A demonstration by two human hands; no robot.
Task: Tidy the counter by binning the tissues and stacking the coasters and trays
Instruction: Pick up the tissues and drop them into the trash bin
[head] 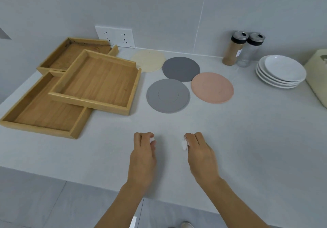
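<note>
My left hand [143, 154] is closed around a small white tissue wad [152, 140] near the counter's front. A little to its right, my right hand [200, 154] grips another crumpled tissue [184, 144]. Three wooden trays lie at the left: the top one [96, 81] rests askew over a front tray [41, 111] and a back tray [70, 54]. Round coasters lie spread behind my hands: a cream one [150, 60], a dark grey one [181, 69], a light grey one [168, 95] and a pink one [212, 87]. No bin is in view.
A stack of white plates [281, 72] stands at the right, with two shaker jars [243, 50] behind it by the wall. A cream appliance [318, 75] sits at the far right edge. A wall socket [115, 36] is behind the trays.
</note>
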